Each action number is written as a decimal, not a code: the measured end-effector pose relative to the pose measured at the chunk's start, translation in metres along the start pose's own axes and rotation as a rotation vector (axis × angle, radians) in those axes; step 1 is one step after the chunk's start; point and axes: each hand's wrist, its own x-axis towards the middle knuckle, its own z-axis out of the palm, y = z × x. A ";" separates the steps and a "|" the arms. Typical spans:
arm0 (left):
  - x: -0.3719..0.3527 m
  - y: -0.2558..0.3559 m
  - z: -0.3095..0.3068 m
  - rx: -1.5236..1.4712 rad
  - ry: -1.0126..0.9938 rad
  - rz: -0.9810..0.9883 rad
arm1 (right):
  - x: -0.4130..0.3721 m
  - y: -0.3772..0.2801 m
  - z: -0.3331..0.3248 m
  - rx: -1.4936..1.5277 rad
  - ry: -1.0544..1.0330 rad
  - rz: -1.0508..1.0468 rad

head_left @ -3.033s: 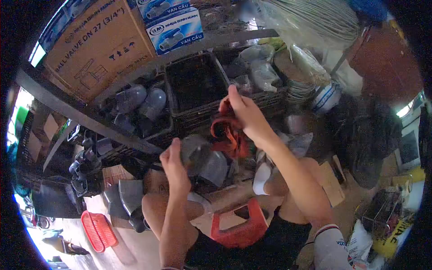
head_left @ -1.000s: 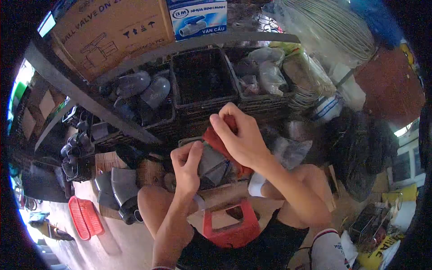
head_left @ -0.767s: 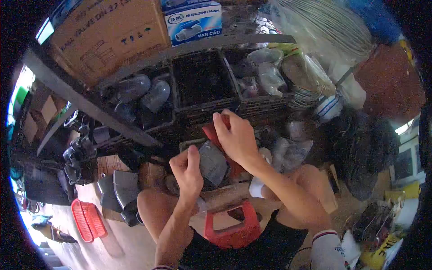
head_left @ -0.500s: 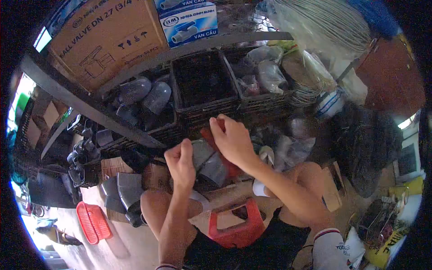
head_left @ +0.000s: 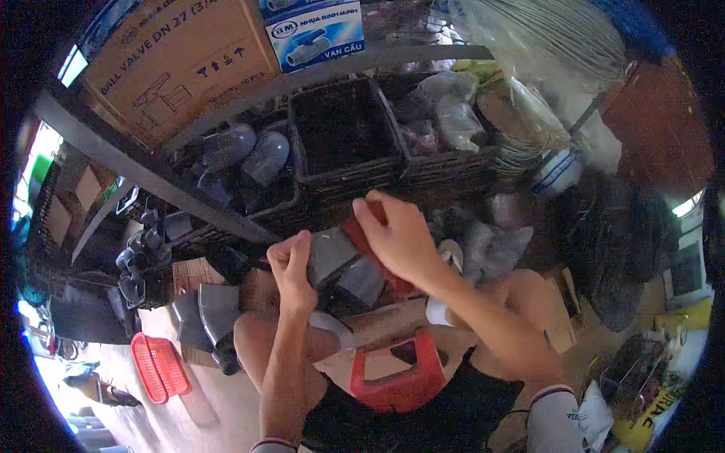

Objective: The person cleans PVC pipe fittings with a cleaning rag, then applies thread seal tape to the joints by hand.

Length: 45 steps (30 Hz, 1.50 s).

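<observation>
My left hand is closed, thumb pressed on the curled fingers, raised over my knee. To its right and a little higher, my right hand is closed too, its thumb against the bent index finger. What either one pinches is too small or hidden to make out. A red strip-like thing shows beside and below my right hand, partly covered by it. Between the hands and lower down, a grey plastic pipe fitting lies among other grey pieces.
Black crates stand ahead, with grey elbow fittings at left and plastic bags at right. A metal shelf bar slants across the left. A red stool is between my legs; a red basket sits on the floor.
My left hand has shifted slightly left, and my right hand slightly right, so the gap between them is a bit wider. Both stay closed. More of the red thing shows.
</observation>
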 end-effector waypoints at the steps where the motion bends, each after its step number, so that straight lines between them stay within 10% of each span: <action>1: -0.002 -0.003 -0.001 0.041 -0.069 0.051 | 0.005 0.004 0.000 0.072 0.003 0.015; 4: -0.003 -0.002 -0.001 0.145 -0.173 0.191 | 0.003 0.007 0.005 0.430 -0.042 0.253; 9: -0.013 0.018 0.015 0.214 -0.242 -0.233 | 0.003 0.010 -0.001 0.415 0.003 0.277; 16: -0.019 0.010 0.016 -0.022 0.132 -0.141 | 0.005 0.002 0.000 0.820 -0.229 0.508; 20: 0.002 0.026 -0.004 0.001 -0.431 -0.292 | 0.009 -0.010 -0.011 0.530 -0.068 0.263; 24: -0.014 0.019 0.020 0.183 -0.240 -0.190 | 0.002 -0.028 -0.014 0.081 -0.070 0.044; 28: -0.014 0.010 0.024 0.290 -0.063 -0.044 | 0.001 -0.012 0.014 -0.302 0.373 -0.492; 32: 0.012 -0.013 0.017 0.255 0.106 -0.092 | -0.018 -0.021 0.019 -0.307 0.095 -0.216; 45: -0.010 -0.002 0.022 0.531 -0.055 -0.006 | 0.014 -0.006 0.020 -0.259 0.156 -0.164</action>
